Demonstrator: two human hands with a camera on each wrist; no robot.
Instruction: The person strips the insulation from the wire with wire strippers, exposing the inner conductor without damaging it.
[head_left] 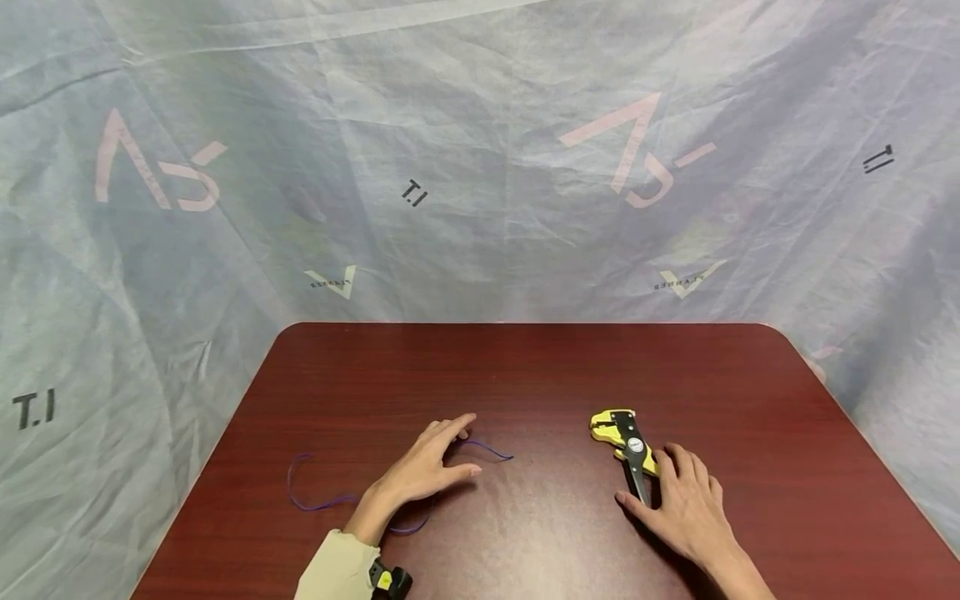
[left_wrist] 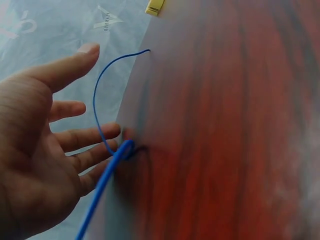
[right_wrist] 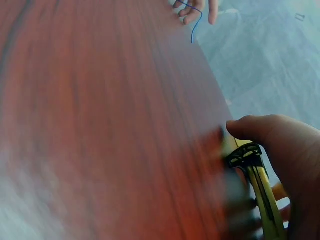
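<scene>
A thin blue wire (head_left: 322,507) lies in loose curves on the table, passing under my left hand (head_left: 427,467). That hand hovers with thumb and fingers spread, and the wire (left_wrist: 96,90) runs beside its fingertips without being pinched. On the right is a yellow and black wire stripper (head_left: 630,442), its jaws pointing away from me. My right hand (head_left: 686,504) is at its handles, thumb on the left side and loosely bent fingers on the right. In the right wrist view the handles (right_wrist: 260,190) show between thumb and fingers, which do not visibly close round them.
The dark red wooden table (head_left: 525,367) has rounded far corners. Behind and beside it hangs a grey printed sheet (head_left: 480,167). A small black device (head_left: 390,579) is strapped at my left wrist, below a pale sleeve (head_left: 337,567).
</scene>
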